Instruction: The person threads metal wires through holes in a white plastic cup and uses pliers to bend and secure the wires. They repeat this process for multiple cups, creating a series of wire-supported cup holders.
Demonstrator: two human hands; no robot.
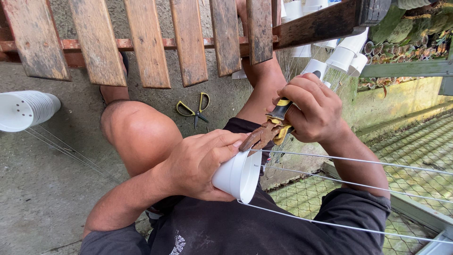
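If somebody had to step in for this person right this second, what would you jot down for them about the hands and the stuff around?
Left hand: grips a white plastic pot on its side, thumb at the rim.
Right hand: closed on yellow-handled pliers, rusty jaws at the pot's rim.
Wires: three thin ones run from the rim away to the right.
Nearby: a stack of white pots on the concrete ground to the left, yellow-handled scissors on the ground beyond the knee, more white pots beyond the right hand.
Done: wires sit at the rim. Whether all are fastened cannot be told.
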